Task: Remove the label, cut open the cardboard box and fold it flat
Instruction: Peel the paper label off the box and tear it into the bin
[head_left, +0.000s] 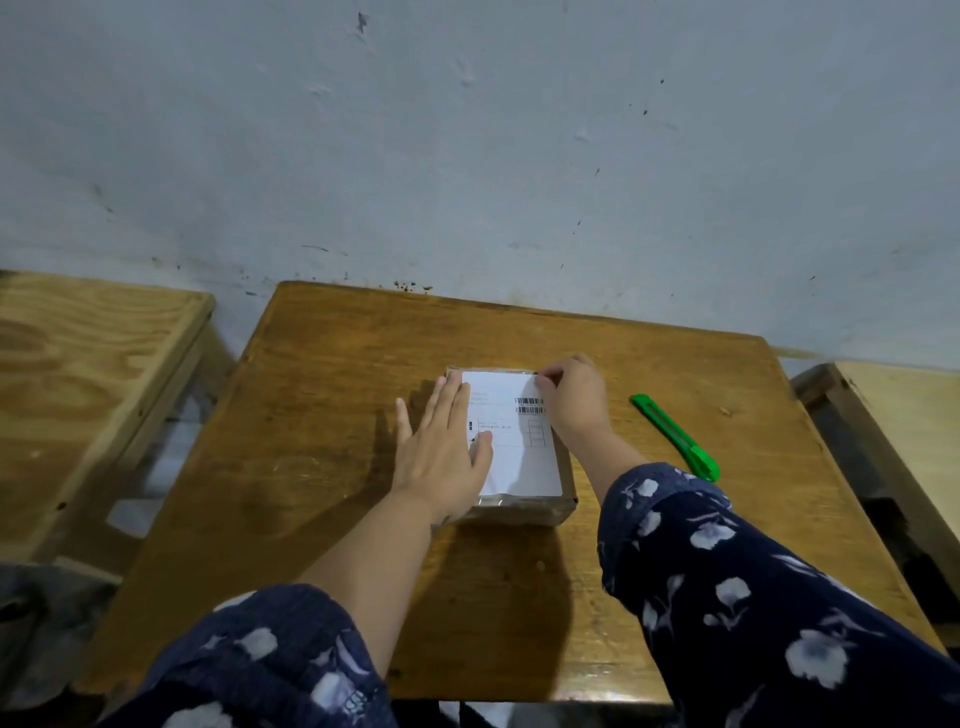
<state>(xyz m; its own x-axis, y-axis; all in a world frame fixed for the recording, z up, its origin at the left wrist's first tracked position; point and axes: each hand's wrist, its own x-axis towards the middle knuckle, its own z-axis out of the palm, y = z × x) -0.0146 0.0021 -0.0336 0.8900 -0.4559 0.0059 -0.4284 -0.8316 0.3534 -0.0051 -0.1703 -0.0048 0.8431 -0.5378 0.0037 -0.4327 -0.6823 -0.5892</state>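
A small flat cardboard box (540, 506) wrapped in clear tape lies in the middle of the wooden table (322, 415). A white label (519, 447) with barcodes covers most of its top. My left hand (441, 447) rests flat on the left part of the box and label, fingers spread. My right hand (571, 395) is at the label's far right corner, with its fingertips pinched on that corner. A green utility knife (675, 436) lies on the table to the right of the box, apart from both hands.
A lighter wooden table (78, 374) stands to the left across a gap, and another (904, 415) to the right. A grey wall (467, 156) rises directly behind the table's far edge.
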